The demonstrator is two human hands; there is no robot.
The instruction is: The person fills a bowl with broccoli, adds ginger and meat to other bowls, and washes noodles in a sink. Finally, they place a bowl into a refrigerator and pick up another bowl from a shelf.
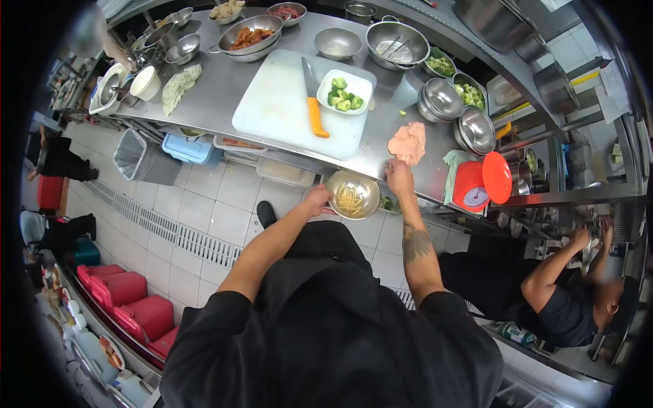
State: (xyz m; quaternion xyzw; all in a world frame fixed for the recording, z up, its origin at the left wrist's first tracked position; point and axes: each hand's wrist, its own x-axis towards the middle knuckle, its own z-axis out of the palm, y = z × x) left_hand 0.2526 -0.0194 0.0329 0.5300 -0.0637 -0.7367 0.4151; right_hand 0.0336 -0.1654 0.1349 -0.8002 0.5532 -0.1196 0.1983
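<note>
My left hand grips the left rim of a metal bowl, held just off the counter's front edge. Thin pale-yellow strips lie inside it. My right hand is closed at the counter edge, by the lower corner of a crumpled pink cloth; what its fingers hold, if anything, is hidden. Left of the cloth lies a white cutting board. On the board are an orange-handled knife and a white dish of broccoli pieces.
A red scale and stacked metal bowls stand at the right. Along the back are a colander and a bowl of reddish-brown food. A grey bin is on the floor; a co-worker is at right.
</note>
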